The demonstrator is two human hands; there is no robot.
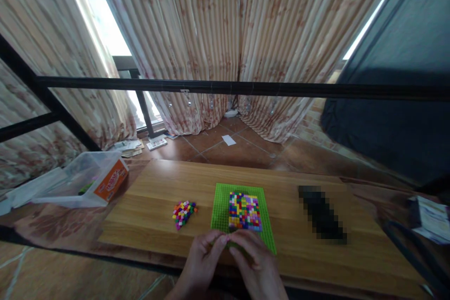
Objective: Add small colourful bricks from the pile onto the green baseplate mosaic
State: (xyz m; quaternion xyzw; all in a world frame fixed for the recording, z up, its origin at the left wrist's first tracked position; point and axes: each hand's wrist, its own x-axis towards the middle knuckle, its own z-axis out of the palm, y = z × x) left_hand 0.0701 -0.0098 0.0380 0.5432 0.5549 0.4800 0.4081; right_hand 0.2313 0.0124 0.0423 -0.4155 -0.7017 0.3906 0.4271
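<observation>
My left hand (206, 257) and my right hand (255, 258) meet at the fingertips over the near edge of a green studded baseplate (220, 206). Both are closed in a pinch; a tiny pinkish spot shows between them, too small to name. Just beyond my fingers, a dense block of small multicoloured bricks (245, 210) covers the middle of the baseplate. Its nearest left corner is partly hidden by my fingers. To the left, a loose pile of small coloured bricks (183, 213) lies on the wooden tabletop (151, 206).
A clear plastic bin (80, 183) with an orange label stands left of the tabletop. A pixelated dark object (321, 213) lies on the right. Beyond the tabletop runs a black metal bar (211, 86), with curtains (204, 18) behind. Papers (434, 218) lie at far right.
</observation>
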